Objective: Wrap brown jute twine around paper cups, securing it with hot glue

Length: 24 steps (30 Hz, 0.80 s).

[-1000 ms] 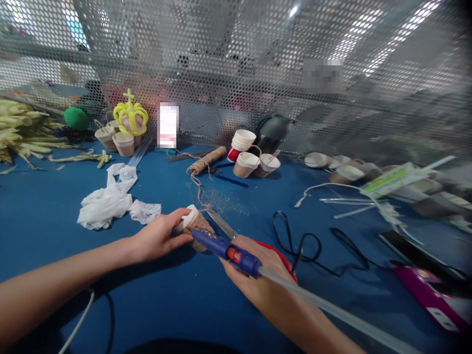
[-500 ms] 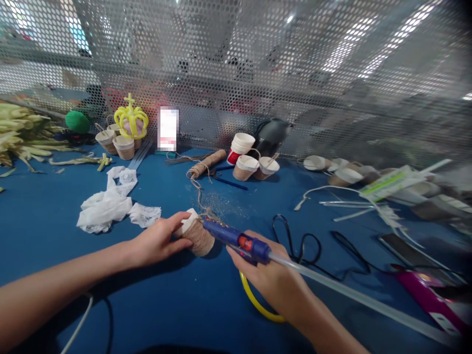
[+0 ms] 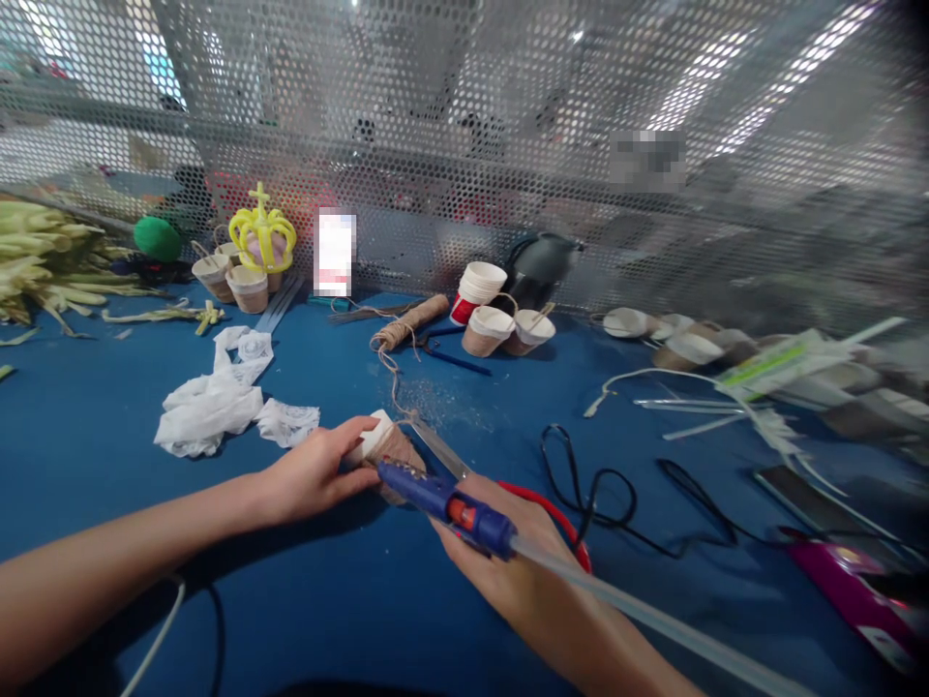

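My left hand (image 3: 312,474) is closed around a small paper cup (image 3: 374,440), tipped on its side and partly wrapped in twine. My right hand (image 3: 508,542) grips a blue hot glue gun (image 3: 435,492), its nozzle against or just over the wrapped side. A long clear glue stick (image 3: 639,610) runs out of its back. Scissors (image 3: 444,451) show beside the right hand, blades toward the cup and a red handle behind; whether that hand also holds them I cannot tell. Twine (image 3: 396,387) leads from the cup to a twine roll (image 3: 413,321).
White lace (image 3: 210,411) lies left of the cup. Several wrapped cups (image 3: 488,329) stand behind, near a yellow crown ornament (image 3: 262,232) and a lit phone (image 3: 335,254). A black cable (image 3: 602,484), loose glue sticks (image 3: 689,407) and a magenta device (image 3: 849,590) lie at right. Perforated metal screen (image 3: 435,136) closes the back.
My right hand and the glue gun have shifted left and down, lowering the nozzle along the cup. The scissor blades and red handle now show; the yellow loop is hidden. My left hand stays put.
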Available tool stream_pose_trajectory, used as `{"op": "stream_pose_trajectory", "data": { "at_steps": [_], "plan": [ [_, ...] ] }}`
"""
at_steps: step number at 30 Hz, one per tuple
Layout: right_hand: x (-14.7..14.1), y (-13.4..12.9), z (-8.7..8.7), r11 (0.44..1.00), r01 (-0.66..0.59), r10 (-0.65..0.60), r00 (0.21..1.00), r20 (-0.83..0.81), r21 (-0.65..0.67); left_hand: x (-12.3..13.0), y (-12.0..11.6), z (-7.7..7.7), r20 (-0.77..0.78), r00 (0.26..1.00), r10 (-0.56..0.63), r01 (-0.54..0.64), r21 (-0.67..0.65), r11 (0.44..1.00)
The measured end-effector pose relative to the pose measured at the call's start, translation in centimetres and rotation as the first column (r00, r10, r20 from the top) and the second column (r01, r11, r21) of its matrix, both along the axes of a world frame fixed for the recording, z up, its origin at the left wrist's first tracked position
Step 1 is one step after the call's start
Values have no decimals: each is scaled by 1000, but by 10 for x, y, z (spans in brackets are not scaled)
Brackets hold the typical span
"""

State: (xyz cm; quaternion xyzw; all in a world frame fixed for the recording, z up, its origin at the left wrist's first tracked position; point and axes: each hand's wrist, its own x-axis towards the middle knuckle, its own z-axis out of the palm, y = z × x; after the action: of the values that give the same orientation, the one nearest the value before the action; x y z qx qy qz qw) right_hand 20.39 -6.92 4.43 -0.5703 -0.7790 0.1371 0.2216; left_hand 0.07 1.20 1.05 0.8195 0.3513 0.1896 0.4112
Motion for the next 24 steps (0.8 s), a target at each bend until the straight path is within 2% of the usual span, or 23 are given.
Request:
{"op": "stream_pose_trajectory", "data": {
  "at_steps": [8,16,24],
  "plan": [
    [7,6,-7,988,95,-98,995,15,118,0,0,0,13,1000,-14,14,24,1000],
    [15,14,-11,986,115,-108,992,-61,119,-1,1,-1,-61,998,14,-13,23,1000],
    [14,18,-6,988,122,-111,986,-124,90,0,1,-1,-47,999,7,-6,11,1000]
  ]
}}
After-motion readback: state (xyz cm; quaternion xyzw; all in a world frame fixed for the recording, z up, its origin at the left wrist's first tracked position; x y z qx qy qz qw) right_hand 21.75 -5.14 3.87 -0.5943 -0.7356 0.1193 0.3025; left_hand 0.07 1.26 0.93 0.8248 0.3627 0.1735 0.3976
